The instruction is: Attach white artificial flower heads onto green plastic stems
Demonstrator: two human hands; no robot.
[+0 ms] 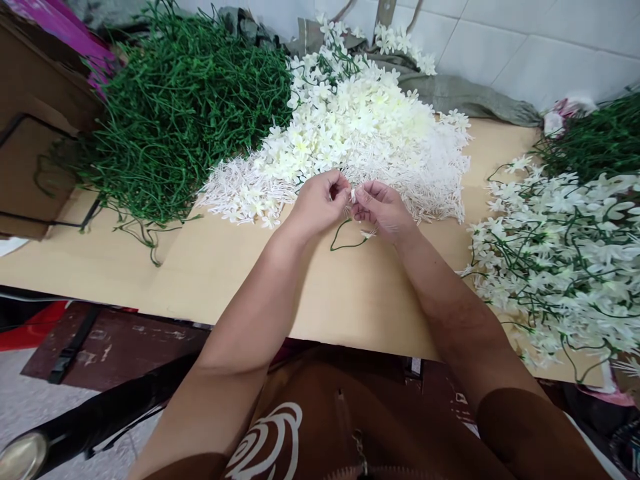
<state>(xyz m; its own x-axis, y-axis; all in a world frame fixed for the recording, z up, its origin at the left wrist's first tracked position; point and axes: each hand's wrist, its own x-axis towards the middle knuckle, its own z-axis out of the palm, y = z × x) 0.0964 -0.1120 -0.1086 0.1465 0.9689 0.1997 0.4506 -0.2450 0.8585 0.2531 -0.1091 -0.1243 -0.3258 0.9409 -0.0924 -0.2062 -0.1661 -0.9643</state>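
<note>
My left hand (325,199) and my right hand (383,208) meet over the board, thumbs and fingers pinched together. A small white artificial flower piece (353,195) shows between their fingertips. Below it hangs a thin green plastic stem (345,248), bent in a loop, with a whitish bit near its right end. Fingers partly hide where the stem joins the white piece. Just behind my hands lies a heap of white artificial flowers (345,127), with many thin white stamen-like pieces (425,180) at its front and right.
A tall pile of green plastic stems (195,113) stands at the left beside a cardboard box (40,133). On the right lie white flowers on green stems (560,253), with more green stems (595,140) behind. A tiled wall (500,47) borders the tan board (240,280).
</note>
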